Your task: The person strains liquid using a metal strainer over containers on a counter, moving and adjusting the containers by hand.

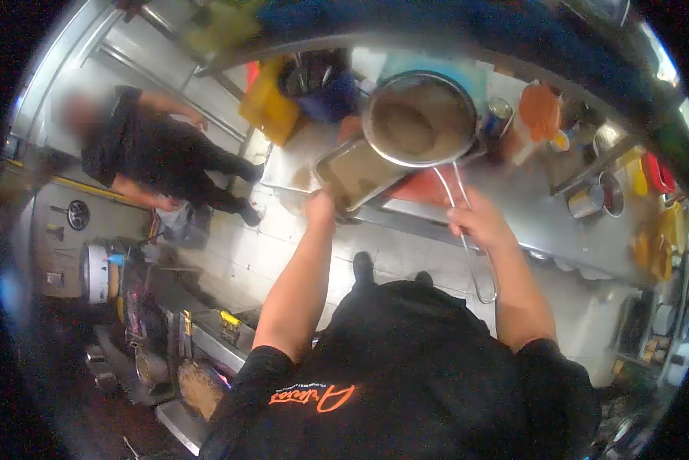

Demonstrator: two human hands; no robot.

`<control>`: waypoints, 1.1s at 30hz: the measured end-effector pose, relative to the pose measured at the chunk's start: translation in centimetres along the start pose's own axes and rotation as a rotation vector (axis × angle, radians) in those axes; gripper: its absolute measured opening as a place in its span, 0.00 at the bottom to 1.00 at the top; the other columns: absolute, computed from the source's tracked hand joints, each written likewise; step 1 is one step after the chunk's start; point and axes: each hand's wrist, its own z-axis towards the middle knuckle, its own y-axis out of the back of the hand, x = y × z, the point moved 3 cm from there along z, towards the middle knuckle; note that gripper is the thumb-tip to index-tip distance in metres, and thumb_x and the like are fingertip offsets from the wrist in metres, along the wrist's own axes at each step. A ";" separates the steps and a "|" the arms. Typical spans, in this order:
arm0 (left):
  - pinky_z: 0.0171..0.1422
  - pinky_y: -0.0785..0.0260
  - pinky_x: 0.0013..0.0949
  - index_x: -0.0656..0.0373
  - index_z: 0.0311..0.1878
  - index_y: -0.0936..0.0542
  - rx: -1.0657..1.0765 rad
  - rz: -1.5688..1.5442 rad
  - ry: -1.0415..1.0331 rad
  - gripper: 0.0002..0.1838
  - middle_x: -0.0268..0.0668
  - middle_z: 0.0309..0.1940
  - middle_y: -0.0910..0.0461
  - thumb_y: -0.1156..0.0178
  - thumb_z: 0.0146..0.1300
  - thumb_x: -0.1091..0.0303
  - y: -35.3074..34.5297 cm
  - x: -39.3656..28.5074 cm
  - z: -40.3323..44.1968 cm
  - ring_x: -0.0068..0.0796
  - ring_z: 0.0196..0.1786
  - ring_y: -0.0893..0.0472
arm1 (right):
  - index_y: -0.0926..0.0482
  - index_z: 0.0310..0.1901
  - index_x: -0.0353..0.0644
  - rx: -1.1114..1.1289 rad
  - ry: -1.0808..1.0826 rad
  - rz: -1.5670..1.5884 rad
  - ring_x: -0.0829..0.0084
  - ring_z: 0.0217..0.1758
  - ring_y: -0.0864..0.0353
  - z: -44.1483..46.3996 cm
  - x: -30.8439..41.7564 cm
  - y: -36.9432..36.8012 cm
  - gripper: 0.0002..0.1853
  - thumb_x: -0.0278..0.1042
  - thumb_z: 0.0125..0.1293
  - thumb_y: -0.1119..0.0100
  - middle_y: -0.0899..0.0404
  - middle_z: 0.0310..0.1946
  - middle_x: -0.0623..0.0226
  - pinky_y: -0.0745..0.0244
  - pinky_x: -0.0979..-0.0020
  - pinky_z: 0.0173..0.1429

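Note:
My right hand is closed on the long wire handle of a round strainer, which is held up over the steel counter. Brownish material shows inside the strainer's rim. Below and left of it is a rectangular metal tray with a light brown content, tilted in view. The strainer's rim overlaps the tray's upper right part. At the tray's near left corner my left hand grips the edge, its fingers partly hidden.
A yellow container and a dark blue bin stand at the back left. A can, an orange-topped container and metal cups are on the right. Another person stands at the left.

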 end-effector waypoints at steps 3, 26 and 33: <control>0.48 0.28 0.37 0.69 0.46 0.25 -0.332 -0.143 -0.056 0.23 0.45 0.42 0.22 0.35 0.62 0.55 -0.7 -5.6 -6.6 0.35 0.42 0.22 | 0.27 0.48 0.36 -0.086 -0.027 -0.043 0.76 0.21 0.27 -1.9 -0.2 2.1 0.15 0.27 0.60 0.39 0.25 0.22 0.68 0.35 0.73 0.26; 0.46 0.25 0.48 0.67 0.33 0.16 0.359 0.595 -0.572 0.23 0.55 0.33 0.16 0.40 0.59 0.51 -26.0 -13.0 -8.5 0.51 0.38 0.15 | 0.29 0.47 0.34 -0.396 0.094 0.045 0.74 0.19 0.29 -18.1 1.4 7.2 0.16 0.23 0.57 0.39 0.29 0.21 0.68 0.33 0.70 0.27; 0.53 0.27 0.48 0.70 0.44 0.18 0.347 0.607 -0.539 0.27 0.59 0.43 0.18 0.42 0.59 0.49 -16.9 -9.3 -6.2 0.52 0.49 0.17 | 0.30 0.47 0.34 -0.345 0.175 0.142 0.73 0.20 0.27 -20.3 -0.4 8.7 0.17 0.23 0.57 0.39 0.27 0.20 0.67 0.33 0.70 0.25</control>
